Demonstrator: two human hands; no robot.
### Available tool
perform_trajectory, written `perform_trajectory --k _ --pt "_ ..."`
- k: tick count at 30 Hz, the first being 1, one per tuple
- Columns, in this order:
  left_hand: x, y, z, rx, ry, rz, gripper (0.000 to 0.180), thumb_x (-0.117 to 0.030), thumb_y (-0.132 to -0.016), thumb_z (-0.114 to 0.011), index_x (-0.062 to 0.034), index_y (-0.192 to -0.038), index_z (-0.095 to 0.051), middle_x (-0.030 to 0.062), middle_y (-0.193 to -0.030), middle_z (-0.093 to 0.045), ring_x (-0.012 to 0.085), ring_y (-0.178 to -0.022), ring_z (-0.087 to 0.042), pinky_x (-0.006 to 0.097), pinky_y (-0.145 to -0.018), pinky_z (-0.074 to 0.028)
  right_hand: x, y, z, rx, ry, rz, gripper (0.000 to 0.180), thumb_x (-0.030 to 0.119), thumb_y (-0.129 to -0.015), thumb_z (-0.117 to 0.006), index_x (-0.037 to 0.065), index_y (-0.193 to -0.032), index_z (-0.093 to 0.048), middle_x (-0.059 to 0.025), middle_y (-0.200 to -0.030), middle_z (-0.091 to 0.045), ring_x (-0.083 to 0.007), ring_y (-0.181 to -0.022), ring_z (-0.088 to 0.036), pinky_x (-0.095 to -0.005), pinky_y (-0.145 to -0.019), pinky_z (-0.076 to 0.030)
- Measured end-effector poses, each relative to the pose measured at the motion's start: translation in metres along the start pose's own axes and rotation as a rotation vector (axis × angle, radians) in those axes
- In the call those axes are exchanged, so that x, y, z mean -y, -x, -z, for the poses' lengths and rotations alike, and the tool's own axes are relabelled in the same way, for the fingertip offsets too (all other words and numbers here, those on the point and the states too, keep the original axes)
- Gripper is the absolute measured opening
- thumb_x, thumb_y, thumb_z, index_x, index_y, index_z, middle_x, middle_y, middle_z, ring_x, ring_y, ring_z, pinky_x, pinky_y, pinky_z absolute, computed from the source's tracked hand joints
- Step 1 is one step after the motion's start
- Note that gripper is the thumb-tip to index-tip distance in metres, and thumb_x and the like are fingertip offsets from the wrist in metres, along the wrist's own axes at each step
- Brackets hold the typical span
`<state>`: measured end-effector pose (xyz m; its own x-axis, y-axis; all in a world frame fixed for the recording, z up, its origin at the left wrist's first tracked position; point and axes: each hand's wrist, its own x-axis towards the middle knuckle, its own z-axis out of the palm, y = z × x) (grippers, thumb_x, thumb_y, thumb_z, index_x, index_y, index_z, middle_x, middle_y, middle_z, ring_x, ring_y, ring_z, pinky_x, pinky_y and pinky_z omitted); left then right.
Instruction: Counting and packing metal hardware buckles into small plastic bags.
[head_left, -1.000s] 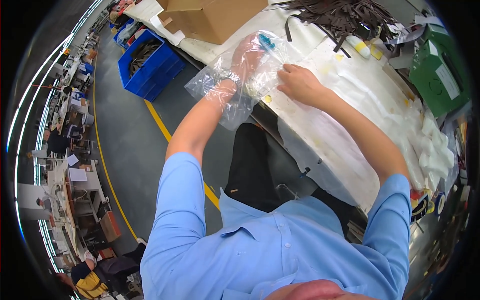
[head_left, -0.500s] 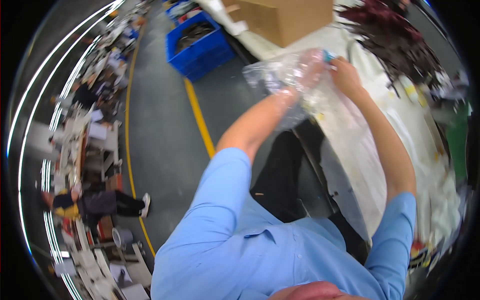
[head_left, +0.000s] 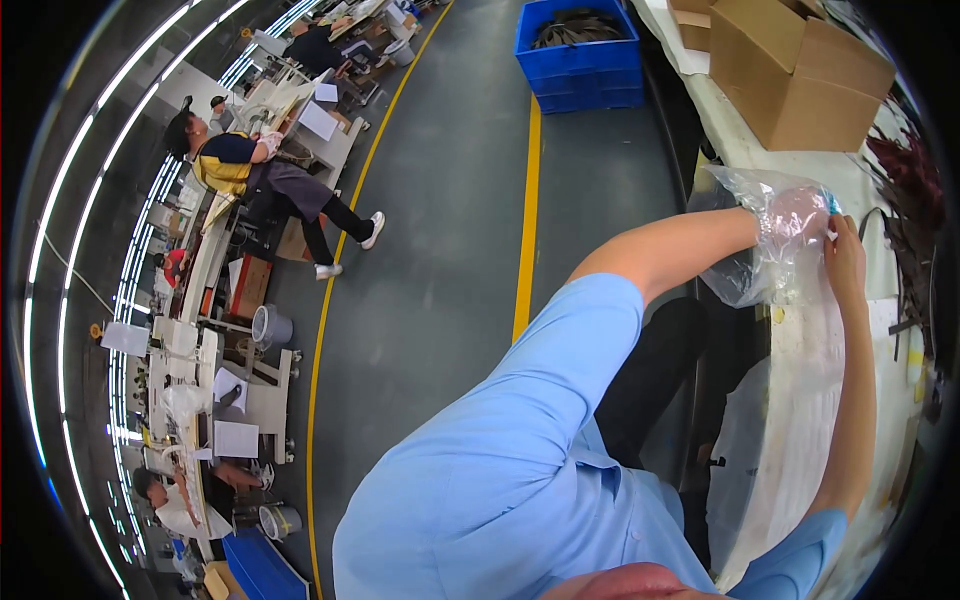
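A crumpled clear plastic bag (head_left: 735, 270) is drawn over my left hand (head_left: 797, 214), which shows through the film above the edge of the white-covered table. Glare on the plastic hides how its fingers are set. A small blue piece (head_left: 833, 203) shows at the fingertip end of the bag; what it is I cannot make out. Right beside it, my right hand (head_left: 846, 256) has its fingers pinched together at the bag's end. Whatever lies between those fingertips is too small to name.
An open cardboard box (head_left: 800, 85) stands on the white-covered table (head_left: 800, 400), with dark reddish feather-like strands (head_left: 905, 190) to its right. Beyond, a blue crate (head_left: 580, 65) holds dark strips. Across the yellow-lined aisle, a person (head_left: 270, 180) sits among workbenches.
The view has swung, so the hands, bag and box appear farther right and more of the left-hand workbenches shows. My left hand stays inside the bag, with the right hand beside it.
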<state>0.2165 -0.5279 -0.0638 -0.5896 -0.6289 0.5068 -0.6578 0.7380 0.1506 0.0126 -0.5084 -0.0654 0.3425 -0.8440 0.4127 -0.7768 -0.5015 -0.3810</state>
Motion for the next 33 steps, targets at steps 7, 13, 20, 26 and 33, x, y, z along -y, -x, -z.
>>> perform_trajectory --k 7,13,20,26,33 --pt "0.017 -0.021 -0.015 -0.172 0.035 -0.183 0.018 -0.025 -0.085 -0.073 -0.0072 -0.087 -0.078 0.0170 -0.087 -0.076 0.0359 -0.088 -0.076 0.047 -0.082 -0.059 -0.021 0.005 -0.017 -0.134 0.202 0.196 0.050 -0.003 -0.091 -0.062 0.000 -0.140 -0.053 -0.0192 -0.127 -0.064 -0.0403 -0.111 -0.066 -0.0475 -0.093 -0.054" --pt "0.012 0.011 0.007 -0.019 0.085 -0.115 0.021 -0.024 -0.089 -0.070 -0.0084 -0.102 -0.078 0.0161 -0.103 -0.078 0.0339 -0.097 -0.076 0.046 -0.088 -0.059 -0.028 -0.010 -0.017 0.024 0.088 0.135 0.045 -0.004 -0.092 -0.060 0.003 -0.137 -0.054 -0.0188 -0.123 -0.064 -0.0424 -0.110 -0.065 -0.0484 -0.092 -0.053" --pt "0.002 0.108 0.075 -0.003 0.266 -0.005 0.028 -0.026 -0.095 -0.061 -0.0080 -0.101 -0.081 0.0155 -0.096 -0.078 0.0399 -0.093 -0.073 0.049 -0.085 -0.056 -0.120 -0.022 -0.024 0.073 0.163 0.219 0.046 -0.002 -0.098 -0.057 0.003 -0.143 -0.053 -0.0180 -0.125 -0.064 -0.0380 -0.109 -0.068 -0.0456 -0.092 -0.055" --pt "-0.080 0.210 0.184 -0.354 0.203 0.253 0.013 -0.013 -0.100 -0.071 -0.0036 -0.103 -0.079 0.0135 -0.098 -0.079 0.0284 -0.086 -0.077 0.034 -0.078 -0.060 -0.057 0.000 0.065 0.075 -0.095 0.105 0.028 0.016 -0.102 -0.067 0.002 -0.126 -0.074 -0.0167 -0.124 -0.076 -0.0315 -0.114 -0.073 -0.0387 -0.102 -0.055" --pt "-0.206 0.186 0.167 -0.066 0.709 0.148 0.009 -0.009 -0.097 -0.074 -0.0001 -0.097 -0.075 0.0105 -0.087 -0.075 0.0229 -0.071 -0.069 0.033 -0.065 -0.052 0.025 0.089 0.188 0.241 0.111 -0.201 0.026 0.019 -0.093 -0.071 -0.003 -0.104 -0.078 -0.0132 -0.090 -0.079 -0.0211 -0.083 -0.076 -0.0367 -0.076 -0.060"
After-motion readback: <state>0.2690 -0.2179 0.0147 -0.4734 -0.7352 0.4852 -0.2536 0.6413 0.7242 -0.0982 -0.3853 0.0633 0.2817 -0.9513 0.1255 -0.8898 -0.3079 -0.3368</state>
